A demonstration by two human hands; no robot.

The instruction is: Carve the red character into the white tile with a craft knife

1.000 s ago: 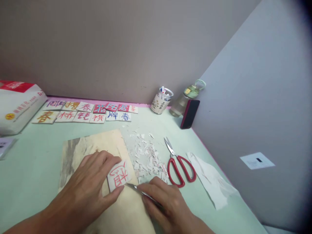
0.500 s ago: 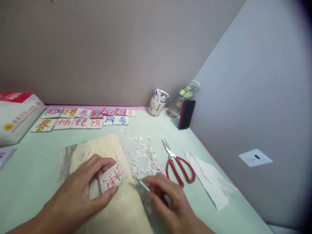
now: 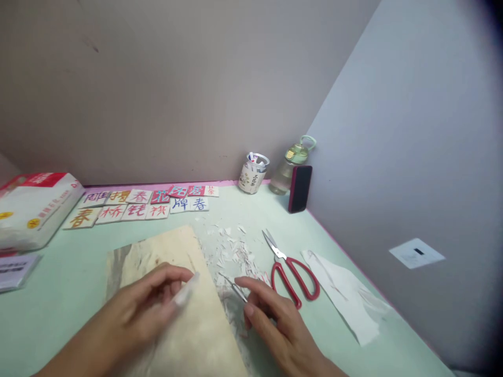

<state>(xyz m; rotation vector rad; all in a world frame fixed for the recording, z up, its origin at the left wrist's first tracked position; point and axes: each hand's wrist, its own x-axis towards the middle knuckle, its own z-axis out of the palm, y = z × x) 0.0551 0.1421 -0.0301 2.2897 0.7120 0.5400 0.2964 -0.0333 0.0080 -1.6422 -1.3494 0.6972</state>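
Observation:
A small white tile (image 3: 187, 291) is pinched in my left hand (image 3: 141, 309), tilted nearly edge-on, so the face with red writing does not show. My left hand is blurred and hangs over a cream, stone-patterned board (image 3: 176, 246). Between thumb and fingers my right hand (image 3: 277, 319) is closed on a slim metal carving knife (image 3: 238, 290), whose thin tip points up and left past the board's right edge. White and reddish shavings (image 3: 236, 256) lie scattered beside the board, under the knife.
Red-handled scissors (image 3: 280, 254) and crumpled white tissue (image 3: 346, 298) lie to the right. Behind stand a can of pens (image 3: 253, 178), a green-lidded bottle (image 3: 283, 175) and a phone (image 3: 301, 189). Painted character tiles (image 3: 135, 211) form two rows near a white-and-red bag (image 3: 39, 209).
My left hand has turned the tile from face-up to nearly edge-on. The right hand keeps the knife in about the same place. The camera view has shifted slightly.

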